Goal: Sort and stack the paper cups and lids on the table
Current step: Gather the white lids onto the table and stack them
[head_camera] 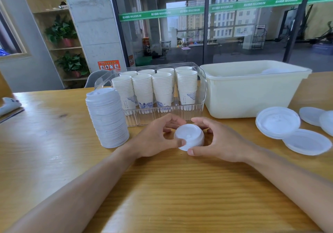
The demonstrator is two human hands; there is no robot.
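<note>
Both hands, left hand (155, 139) and right hand (216, 141), pinch a small lid stack (189, 136); square its edges before adding it to the tall lid stack (107, 117).

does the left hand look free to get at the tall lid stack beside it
Probably not yet: the left hand grips the small lid stack together with the right hand. The tall lid stack stands unobstructed.

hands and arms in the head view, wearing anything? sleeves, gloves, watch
Nothing worn shows. The left hand and right hand are bare, without gloves, rings or a watch. Both forearms are bare to the frame edge, so no sleeve shows.
</note>
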